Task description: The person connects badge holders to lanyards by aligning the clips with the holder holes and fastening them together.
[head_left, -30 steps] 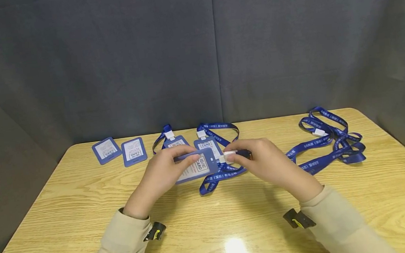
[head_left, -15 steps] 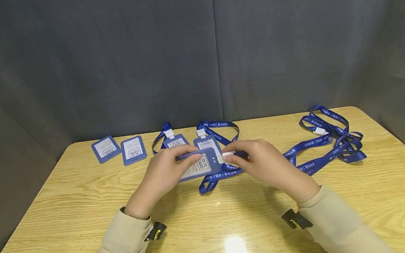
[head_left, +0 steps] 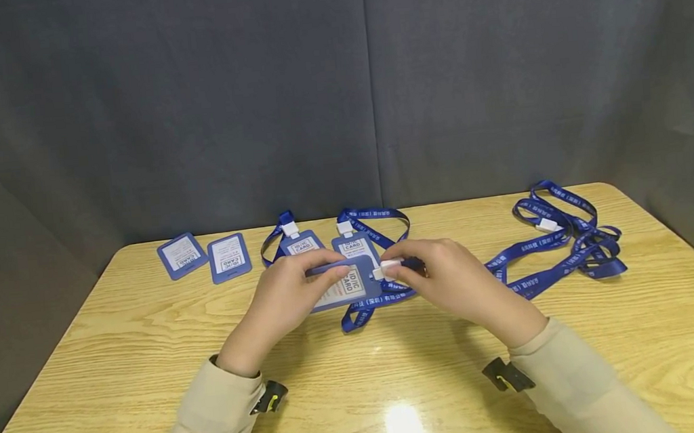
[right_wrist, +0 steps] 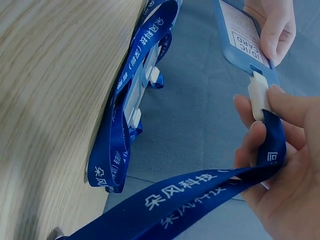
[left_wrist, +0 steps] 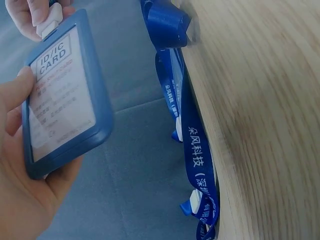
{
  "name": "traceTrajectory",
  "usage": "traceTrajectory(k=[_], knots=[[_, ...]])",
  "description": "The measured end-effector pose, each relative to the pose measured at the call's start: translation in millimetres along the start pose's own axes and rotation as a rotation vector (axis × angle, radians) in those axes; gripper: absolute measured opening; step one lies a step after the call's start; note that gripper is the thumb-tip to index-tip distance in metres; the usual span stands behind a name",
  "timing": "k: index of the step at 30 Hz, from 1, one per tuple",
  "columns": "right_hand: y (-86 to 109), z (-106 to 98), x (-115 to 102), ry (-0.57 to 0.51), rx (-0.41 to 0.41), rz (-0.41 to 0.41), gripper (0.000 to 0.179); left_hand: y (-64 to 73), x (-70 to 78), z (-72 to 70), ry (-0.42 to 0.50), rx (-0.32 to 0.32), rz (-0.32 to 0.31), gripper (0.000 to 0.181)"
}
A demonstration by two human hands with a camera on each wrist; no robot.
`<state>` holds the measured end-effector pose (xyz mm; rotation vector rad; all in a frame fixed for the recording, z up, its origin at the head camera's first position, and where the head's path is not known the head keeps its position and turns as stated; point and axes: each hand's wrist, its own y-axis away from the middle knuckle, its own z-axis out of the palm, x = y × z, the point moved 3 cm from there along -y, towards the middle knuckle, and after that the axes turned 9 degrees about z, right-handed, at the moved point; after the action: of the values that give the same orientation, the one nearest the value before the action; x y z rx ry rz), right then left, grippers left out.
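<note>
My left hand [head_left: 286, 296] grips a blue-framed ID badge holder [head_left: 352, 280] by its long sides, thumb on the front face. The holder is raised over the table, with its slotted end turned to the right. My right hand [head_left: 449, 273] pinches the white plastic clip [right_wrist: 259, 97] of a blue lanyard [right_wrist: 180, 197] between thumb and fingers. In the right wrist view the clip's narrow tab lies at the holder's slot [right_wrist: 256, 69]. The lanyard's ribbon runs from the clip across the right palm and hangs away below it.
Two badge holders with lanyards, one holder [head_left: 303, 244] and another [head_left: 352, 245], lie behind my hands. Two loose holders, one [head_left: 182, 255] beside the other [head_left: 230, 257], rest at the back left. Tangled blue lanyards [head_left: 594, 251] with a white clip [head_left: 547, 225] lie at the right.
The left hand has shifted slightly right with the badge holder, bringing its slotted end up to the clip. The right hand has moved slightly left, keeping its pinch on the clip.
</note>
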<state>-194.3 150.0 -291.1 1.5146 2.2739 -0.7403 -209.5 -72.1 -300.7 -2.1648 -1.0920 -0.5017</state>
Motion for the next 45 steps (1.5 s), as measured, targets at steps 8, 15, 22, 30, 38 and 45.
traceTrajectory(k=[8,15,22,30,38,45], knots=[[3.2,-4.2,-2.6,-0.022,0.046,-0.031,0.017,1.4,12.8,2.1,-0.010,0.064,0.057,0.022],[5.4,-6.4,-1.4,-0.101,0.048,0.007,0.015,1.6,19.8,5.3,-0.033,0.135,0.113,0.019],[5.5,-5.6,-0.3,-0.132,0.052,0.035,0.012,1.2,21.1,9.4,-0.035,0.176,0.144,0.017],[5.9,-9.2,-0.2,-0.129,0.078,0.021,0.009,1.5,29.4,12.0,-0.070,0.230,0.173,0.017],[5.1,-9.8,1.4,-0.123,0.091,0.018,0.008,2.2,33.0,17.3,-0.078,0.269,0.186,0.019],[2.9,-8.5,0.0,-0.115,0.100,0.011,0.008,3.0,30.6,18.1,-0.062,0.290,0.169,0.019]])
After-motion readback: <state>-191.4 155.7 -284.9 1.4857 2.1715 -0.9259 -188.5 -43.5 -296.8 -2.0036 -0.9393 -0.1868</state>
